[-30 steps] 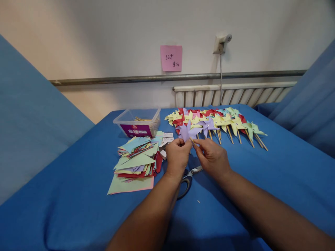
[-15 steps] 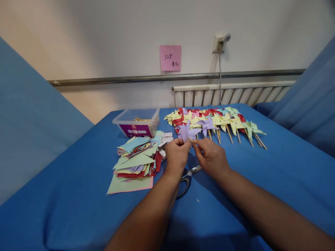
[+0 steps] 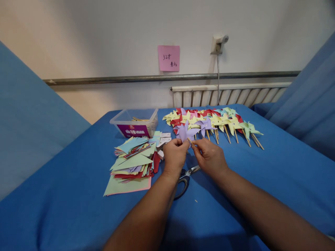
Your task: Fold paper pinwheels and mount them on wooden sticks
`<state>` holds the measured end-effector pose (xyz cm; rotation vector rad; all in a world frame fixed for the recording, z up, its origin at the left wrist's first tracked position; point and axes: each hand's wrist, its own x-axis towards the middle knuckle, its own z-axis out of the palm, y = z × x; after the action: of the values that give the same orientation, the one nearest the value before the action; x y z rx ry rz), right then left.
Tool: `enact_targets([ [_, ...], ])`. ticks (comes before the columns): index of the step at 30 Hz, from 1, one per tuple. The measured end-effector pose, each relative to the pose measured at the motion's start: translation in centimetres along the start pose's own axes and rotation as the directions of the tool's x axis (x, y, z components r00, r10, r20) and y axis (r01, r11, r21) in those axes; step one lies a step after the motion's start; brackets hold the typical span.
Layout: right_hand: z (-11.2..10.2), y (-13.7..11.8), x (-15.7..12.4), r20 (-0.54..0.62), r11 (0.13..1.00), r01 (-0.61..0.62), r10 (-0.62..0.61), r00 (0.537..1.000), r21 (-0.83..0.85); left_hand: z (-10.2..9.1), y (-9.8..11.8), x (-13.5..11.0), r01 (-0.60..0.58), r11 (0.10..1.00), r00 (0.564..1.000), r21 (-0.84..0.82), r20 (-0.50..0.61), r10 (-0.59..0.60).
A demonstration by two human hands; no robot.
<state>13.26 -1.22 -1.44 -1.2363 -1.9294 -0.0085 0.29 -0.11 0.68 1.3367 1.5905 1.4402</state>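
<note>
My left hand [image 3: 175,155] is closed on a purple paper pinwheel [image 3: 185,132], pinching it near its lower edge. Between the fingers of my right hand [image 3: 210,155] is a thin wooden stick [image 3: 191,141], whose tip meets the pinwheel's underside by my left fingertips. The exact joint between stick and paper is hidden by my fingers. Beneath my wrists lies a pair of scissors [image 3: 184,181] with dark handles, partly covered by my left forearm. Just beyond my hands, a finished purple pinwheel [image 3: 206,125] rests at the front of a row of others.
Yellow, red and green pinwheels on sticks [image 3: 234,124] spread across the back right. A clear plastic box [image 3: 134,129] with sticks stands at the back left. Stacked coloured paper [image 3: 133,162] and small white boxes [image 3: 164,137] lie left of my hands, on a blue cloth [image 3: 75,195].
The view has shifted slightly, so everything sits a little further left. Both hands keep the same hold on the pinwheel and stick, with hardly any movement between them.
</note>
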Motion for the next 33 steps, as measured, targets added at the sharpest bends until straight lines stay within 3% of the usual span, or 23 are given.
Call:
enact_targets([
  [13, 0.18, 0.01, 0.08, -0.038, 0.982, 0.009, -0.002, 0.999, 0.191, 0.03, 0.24, -0.09, 0.009, 1.0, 1.0, -0.013, -0.012, -0.009],
  [26, 0.32, 0.39, 0.07, -0.021, 0.967, -0.024, 0.03, 0.999, 0.254, 0.09, 0.36, -0.15, -0.002, 1.0, 0.998, 0.001, -0.055, 0.002],
  [33, 0.91, 0.52, 0.01, 0.057, 0.855, -0.227, 0.227, 0.972, 0.466, 0.03, 0.52, -0.19, 0.006, 1.0, 0.998, 0.019, -0.069, -0.004],
])
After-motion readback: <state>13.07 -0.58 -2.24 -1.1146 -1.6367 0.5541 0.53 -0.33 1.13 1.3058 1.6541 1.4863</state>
